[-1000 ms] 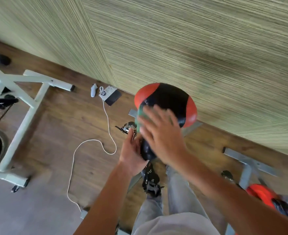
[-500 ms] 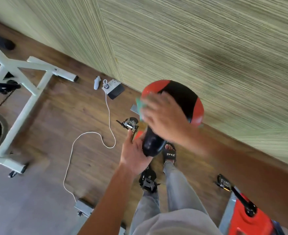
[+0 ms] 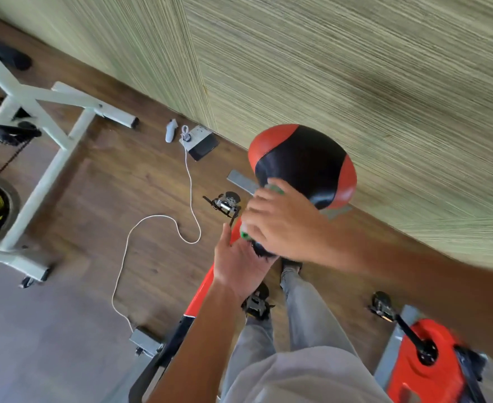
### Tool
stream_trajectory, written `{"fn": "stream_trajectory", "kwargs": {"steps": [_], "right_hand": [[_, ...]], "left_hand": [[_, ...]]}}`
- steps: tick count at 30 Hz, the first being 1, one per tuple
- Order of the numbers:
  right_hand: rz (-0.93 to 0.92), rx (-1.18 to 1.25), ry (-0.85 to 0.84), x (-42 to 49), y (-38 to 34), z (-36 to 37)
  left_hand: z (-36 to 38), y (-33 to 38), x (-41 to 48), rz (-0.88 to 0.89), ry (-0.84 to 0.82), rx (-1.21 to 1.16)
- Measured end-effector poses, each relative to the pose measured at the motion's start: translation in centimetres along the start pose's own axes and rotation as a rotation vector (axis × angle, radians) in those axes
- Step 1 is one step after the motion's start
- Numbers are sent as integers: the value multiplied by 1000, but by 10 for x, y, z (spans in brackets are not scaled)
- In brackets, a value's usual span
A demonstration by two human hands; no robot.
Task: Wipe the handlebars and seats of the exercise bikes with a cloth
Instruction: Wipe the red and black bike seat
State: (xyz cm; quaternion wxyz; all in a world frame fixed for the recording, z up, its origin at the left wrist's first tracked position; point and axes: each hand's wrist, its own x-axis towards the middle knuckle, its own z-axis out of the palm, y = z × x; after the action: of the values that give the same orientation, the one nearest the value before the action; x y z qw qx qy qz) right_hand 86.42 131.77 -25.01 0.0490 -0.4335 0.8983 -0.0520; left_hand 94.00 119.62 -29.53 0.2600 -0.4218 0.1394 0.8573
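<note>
A red and black bike seat stands in the middle of the view, its wide end toward the wall. My right hand lies over the narrow nose of the seat, pressing a green cloth against it; only small bits of the cloth show under the fingers. Just below it, my left hand cups the seat's nose from underneath, fingers closed around it. The red frame of this bike slants down beneath my left forearm. No handlebars are in sight.
A white bike frame with a flywheel stands at the left. On the wood floor a white cable runs from a charger and a dark device near the green wall. Another red bike sits at the lower right. My legs are below.
My right hand has slid the cloth from the seat's wide top down to its narrow nose. My left hand stays under the nose. The camera has shifted a little.
</note>
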Motion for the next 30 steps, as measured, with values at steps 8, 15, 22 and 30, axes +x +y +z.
{"fn": "stream_trajectory", "kwargs": {"steps": [8, 15, 22, 30], "right_hand": [[310, 231, 389, -63, -26, 59], [1438, 451, 942, -13, 30, 55], [1850, 1244, 917, 17, -13, 47], [1592, 1896, 754, -5, -75, 41]], "left_hand": [[7, 5, 19, -1, -6, 198], [35, 0, 20, 77, 10, 180], [26, 9, 28, 144, 21, 432], [34, 12, 23, 189, 35, 528]]}}
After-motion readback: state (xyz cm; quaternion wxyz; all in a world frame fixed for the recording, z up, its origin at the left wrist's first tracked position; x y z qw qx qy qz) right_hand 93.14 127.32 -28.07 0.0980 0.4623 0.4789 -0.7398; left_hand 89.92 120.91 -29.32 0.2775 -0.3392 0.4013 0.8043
